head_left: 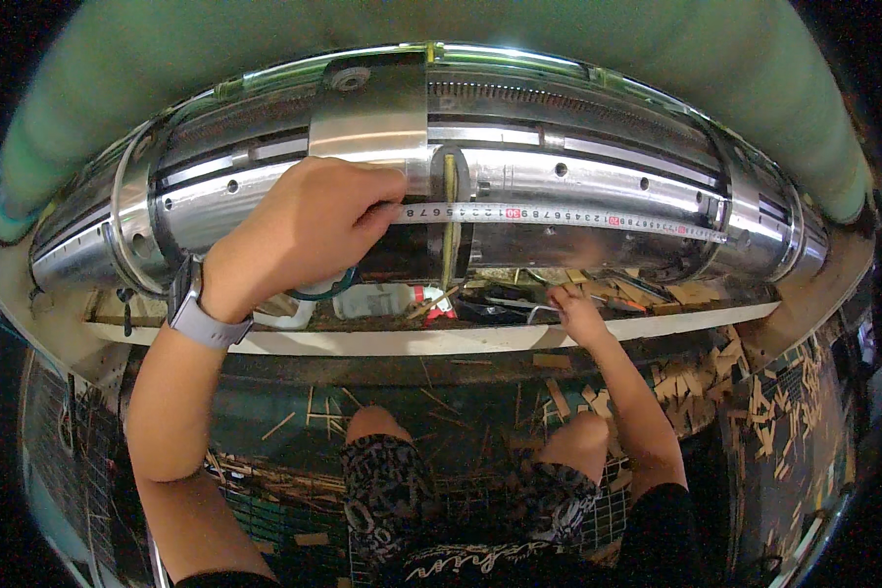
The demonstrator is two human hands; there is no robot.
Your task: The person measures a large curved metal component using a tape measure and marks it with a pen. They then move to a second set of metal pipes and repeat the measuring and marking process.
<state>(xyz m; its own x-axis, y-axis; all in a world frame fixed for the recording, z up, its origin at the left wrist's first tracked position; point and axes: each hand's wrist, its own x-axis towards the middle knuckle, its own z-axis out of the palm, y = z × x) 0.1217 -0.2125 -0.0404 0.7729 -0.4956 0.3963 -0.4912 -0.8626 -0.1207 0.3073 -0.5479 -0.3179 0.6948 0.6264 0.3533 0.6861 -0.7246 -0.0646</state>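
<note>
My left hand point(309, 220) is closed on a white tape measure point(559, 218), pressing it against a long shiny metal cylinder point(598, 171). The tape runs to the right along the cylinder's front, passing over a dark ring with a yellowish strip point(450, 216). Its far right end lies near a collar point(745, 220); whether the palm hides a tape case I cannot tell. Lower and to the right, my right hand point(580, 312) has its fingers pinched at a thin bent metal rod point(541, 312) that looks like a hex key, over the ledge below the cylinder.
A wide metal plate point(367, 132) wraps the cylinder above my left hand. Large green rollers point(441, 24) curve behind. On the pale-edged ledge point(412, 340) lie a clear bottle point(372, 300), tools and wood scraps. Cardboard-coloured strips point(696, 382) litter the area around my knees.
</note>
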